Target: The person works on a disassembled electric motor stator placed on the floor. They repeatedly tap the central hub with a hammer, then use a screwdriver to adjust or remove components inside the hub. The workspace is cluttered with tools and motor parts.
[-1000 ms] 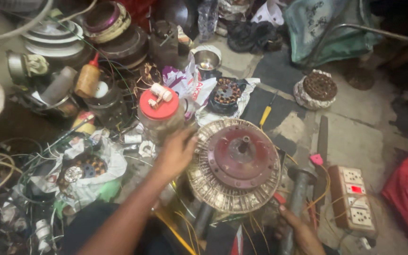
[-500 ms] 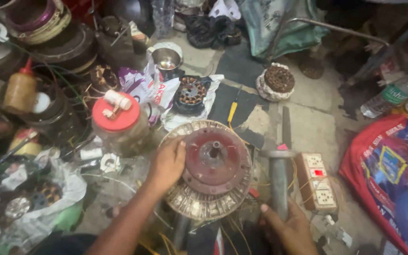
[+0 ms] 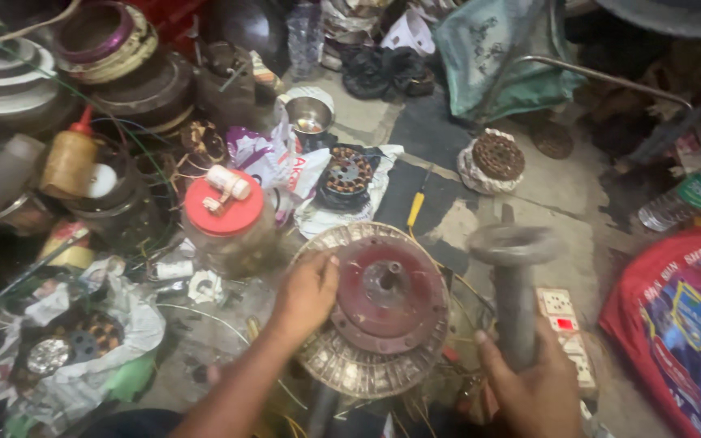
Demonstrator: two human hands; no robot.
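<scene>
Resting on round rust-red metal motor disc, L hand grip is lying loose w/ fingers spread; R hand grip is clenching grey metal hammer handle just beside it.

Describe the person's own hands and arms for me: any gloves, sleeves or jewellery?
Both are bare. The left hand has no glove, ring or watch, and its forearm shows no sleeve. The right hand is also ungloved, with no ring visible; its wrist is cut off by the frame edge.

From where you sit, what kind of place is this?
Probably a small floor-level workshop for repairing fan motors: a round motor rotor under the left hand, a hammer in the right hand, copper-wound stators lying about.
</scene>
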